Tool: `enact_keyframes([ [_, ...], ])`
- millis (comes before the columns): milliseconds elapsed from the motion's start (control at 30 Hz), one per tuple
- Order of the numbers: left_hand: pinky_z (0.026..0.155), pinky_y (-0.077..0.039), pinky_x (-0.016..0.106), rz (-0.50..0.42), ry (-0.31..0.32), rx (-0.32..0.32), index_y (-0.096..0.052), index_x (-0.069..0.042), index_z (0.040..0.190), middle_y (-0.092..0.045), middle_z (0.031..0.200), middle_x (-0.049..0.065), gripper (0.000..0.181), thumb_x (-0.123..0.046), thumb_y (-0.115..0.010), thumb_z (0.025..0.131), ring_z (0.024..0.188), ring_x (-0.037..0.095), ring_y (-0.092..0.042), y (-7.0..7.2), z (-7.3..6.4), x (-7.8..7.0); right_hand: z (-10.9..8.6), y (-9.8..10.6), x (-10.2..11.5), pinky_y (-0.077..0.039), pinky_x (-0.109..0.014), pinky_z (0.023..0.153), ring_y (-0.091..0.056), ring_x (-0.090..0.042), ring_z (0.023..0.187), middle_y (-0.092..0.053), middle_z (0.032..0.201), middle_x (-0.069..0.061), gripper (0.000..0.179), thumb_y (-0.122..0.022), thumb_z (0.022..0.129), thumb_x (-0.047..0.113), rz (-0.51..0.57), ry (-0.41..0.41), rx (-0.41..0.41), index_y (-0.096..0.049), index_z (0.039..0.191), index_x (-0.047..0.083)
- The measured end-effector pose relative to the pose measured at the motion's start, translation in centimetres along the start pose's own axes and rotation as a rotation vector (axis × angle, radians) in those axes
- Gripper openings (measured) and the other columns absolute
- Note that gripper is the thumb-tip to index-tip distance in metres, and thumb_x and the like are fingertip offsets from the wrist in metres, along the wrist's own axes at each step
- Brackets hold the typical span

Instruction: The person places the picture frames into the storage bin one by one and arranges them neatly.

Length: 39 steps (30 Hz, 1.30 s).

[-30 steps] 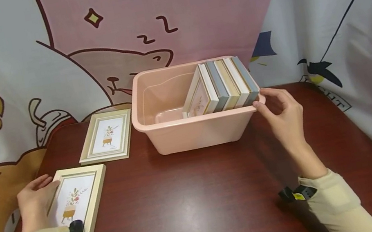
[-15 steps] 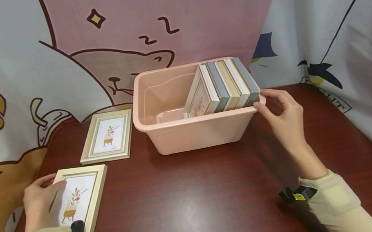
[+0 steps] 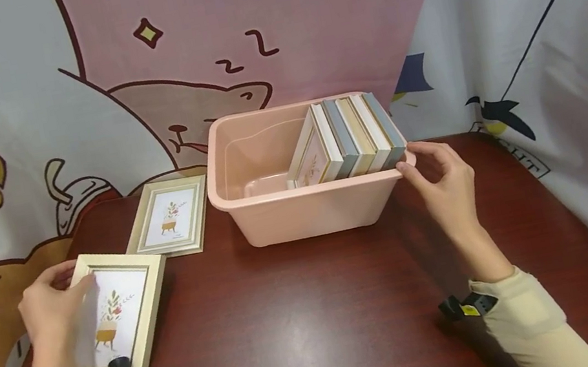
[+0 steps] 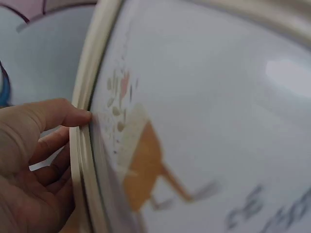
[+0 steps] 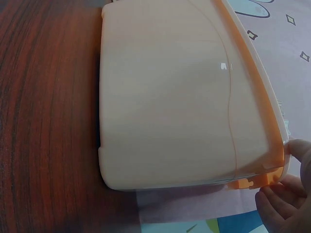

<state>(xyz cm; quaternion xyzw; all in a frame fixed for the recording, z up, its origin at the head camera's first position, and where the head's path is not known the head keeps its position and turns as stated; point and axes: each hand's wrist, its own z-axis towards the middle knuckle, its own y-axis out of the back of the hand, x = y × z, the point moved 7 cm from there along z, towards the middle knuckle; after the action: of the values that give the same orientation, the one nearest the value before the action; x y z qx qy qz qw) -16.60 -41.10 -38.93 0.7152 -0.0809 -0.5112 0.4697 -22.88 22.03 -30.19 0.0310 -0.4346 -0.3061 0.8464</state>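
Observation:
In the head view my left hand (image 3: 51, 311) pinches the left edge of a cream picture frame (image 3: 130, 311), which is tilted with its far end raised. The left wrist view shows the thumb over the frame's border (image 4: 82, 145) and the fingers behind it. The frame holds a print of a plant in an orange pot on legs. My right hand (image 3: 451, 188) grips the front right corner of a pink plastic bin (image 3: 311, 213); the right wrist view has its thumb and fingers at the rim (image 5: 277, 141). Several picture frames (image 3: 346, 141) lean on edge in the bin's right half.
A second cream picture frame (image 3: 167, 219) lies face up on the dark red table (image 3: 306, 319), left of the bin and partly overlapped by the raised frame. Printed cloth (image 3: 323, 14) hangs behind the table and along both sides.
The picture frame at my left hand was flat on the table; its far end has now come up. My right hand has stayed on the bin's corner.

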Motion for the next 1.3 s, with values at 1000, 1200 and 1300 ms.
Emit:
enact_keyframes([
  [1000,0.081,-0.057,0.013,-0.784,-0.656,-0.554,-0.068,-0.009,0.113,-0.067,0.104,-0.009,0.035,-0.006,-0.074,0.079,0.095,0.01,-0.066,7.9,-8.0,-18.3,0.1,0.0,-0.3,-0.047,-0.003,0.084,-0.061,0.012,0.1,-0.071,0.113,-0.016,0.036,-0.081,0.083,0.011,0.005,-0.002,-0.004,-0.073,0.118,0.009],
  [1200,0.07,-0.056,0.013,-1.005,-0.732,-0.521,-0.068,-0.007,0.107,-0.067,0.102,0.0,0.031,-0.002,-0.075,0.077,0.089,0.016,-0.065,9.1,-9.5,-22.9,0.1,0.0,-0.2,-0.049,-0.004,0.085,-0.063,0.01,0.1,-0.071,0.113,-0.014,0.036,-0.081,0.083,0.012,0.027,-0.003,0.005,-0.073,0.118,0.007],
  [1300,0.068,-0.056,0.015,-1.103,-0.769,-0.478,-0.067,-0.004,0.105,-0.067,0.102,0.005,0.03,0.0,-0.075,0.077,0.089,0.019,-0.065,9.0,-10.1,-25.2,0.0,0.1,-0.2,-0.048,-0.004,0.084,-0.062,0.011,0.1,-0.072,0.113,-0.012,0.035,-0.081,0.083,0.013,0.015,-0.001,0.002,-0.073,0.117,0.008],
])
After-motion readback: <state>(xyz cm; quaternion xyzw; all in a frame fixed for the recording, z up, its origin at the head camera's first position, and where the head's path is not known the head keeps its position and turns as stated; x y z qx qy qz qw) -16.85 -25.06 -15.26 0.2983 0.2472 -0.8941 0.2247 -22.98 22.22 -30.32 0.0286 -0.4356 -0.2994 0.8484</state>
